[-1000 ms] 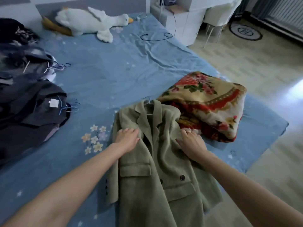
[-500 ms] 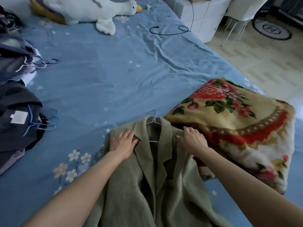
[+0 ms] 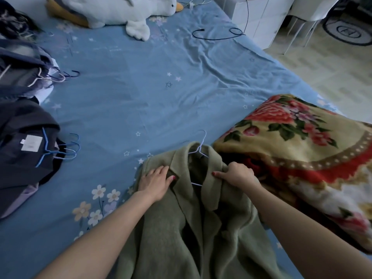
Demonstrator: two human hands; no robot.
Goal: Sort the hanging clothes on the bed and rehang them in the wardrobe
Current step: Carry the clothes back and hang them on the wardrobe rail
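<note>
While the left hand [image 3: 156, 181] is lying flat on the olive-green wool jacket [image 3: 177, 228], the right hand [image 3: 238, 175] is gripping its lapel on the blue bed [image 3: 153, 101].

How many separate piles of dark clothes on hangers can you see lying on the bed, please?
2, both at the bed's left edge: one upper pile nearer the plush goose, one lower pile with blue hangers. More may lie out of view.

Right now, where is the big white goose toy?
In the head view, the white plush goose lies at the far end of the blue bed sheet, left of the black cable and far beyond the green wool jacket.
</note>
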